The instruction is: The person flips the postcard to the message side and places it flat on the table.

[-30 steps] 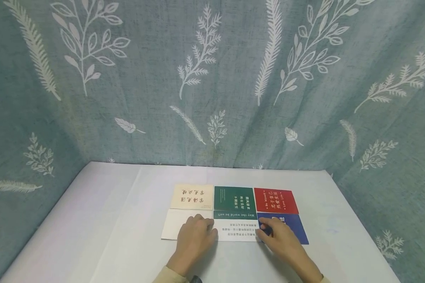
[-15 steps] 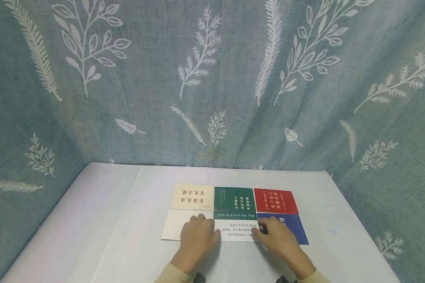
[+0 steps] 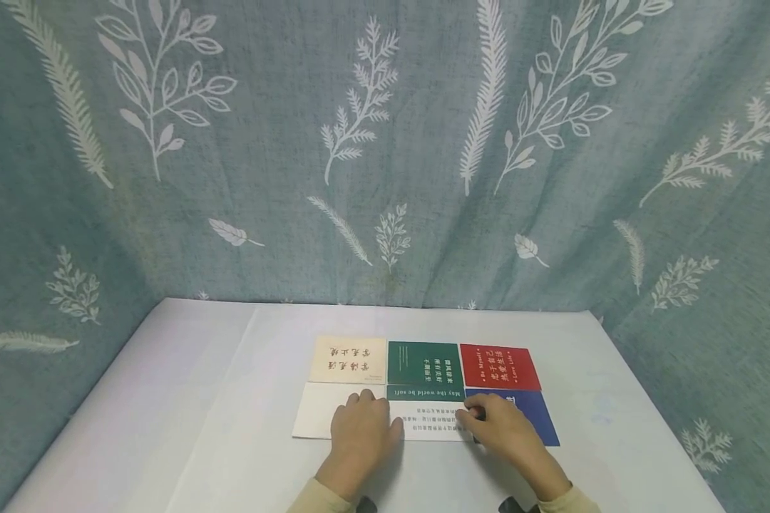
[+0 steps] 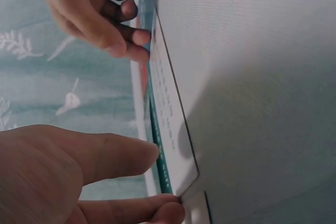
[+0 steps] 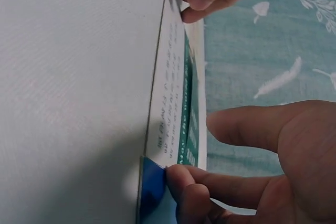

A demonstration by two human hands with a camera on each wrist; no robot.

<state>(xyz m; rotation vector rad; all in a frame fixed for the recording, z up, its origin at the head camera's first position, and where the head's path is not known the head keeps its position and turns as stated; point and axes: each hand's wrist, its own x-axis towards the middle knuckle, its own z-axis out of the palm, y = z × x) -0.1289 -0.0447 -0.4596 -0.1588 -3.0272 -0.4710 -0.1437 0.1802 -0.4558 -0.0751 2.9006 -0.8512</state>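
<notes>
Two rows of thin booklets lie edge to edge on the white table. My left hand [image 3: 361,436] touches the inner edge of the plain white booklet [image 3: 314,410], fingertips at its seam with the middle green-and-white booklet [image 3: 426,420]. My right hand [image 3: 503,431] rests its fingertips on the blue booklet [image 3: 544,420], at the seam on the other side. In the right wrist view, its index fingertip meets the corner of the blue booklet [image 5: 152,184], with the thumb raised apart. Likewise the left thumb stands clear of the fingers in the left wrist view. Neither hand grasps anything.
Behind lie a cream booklet [image 3: 346,360], a dark green one [image 3: 423,362] and a red one [image 3: 503,367]. The white table [image 3: 231,413] reaches back to a teal curtain [image 3: 263,178] with leaf prints, which also closes off both sides.
My left hand has shifted slightly right and its thumb has spread. My right hand's fingertips have slid a little left along the seam. The booklets lie almost as before.
</notes>
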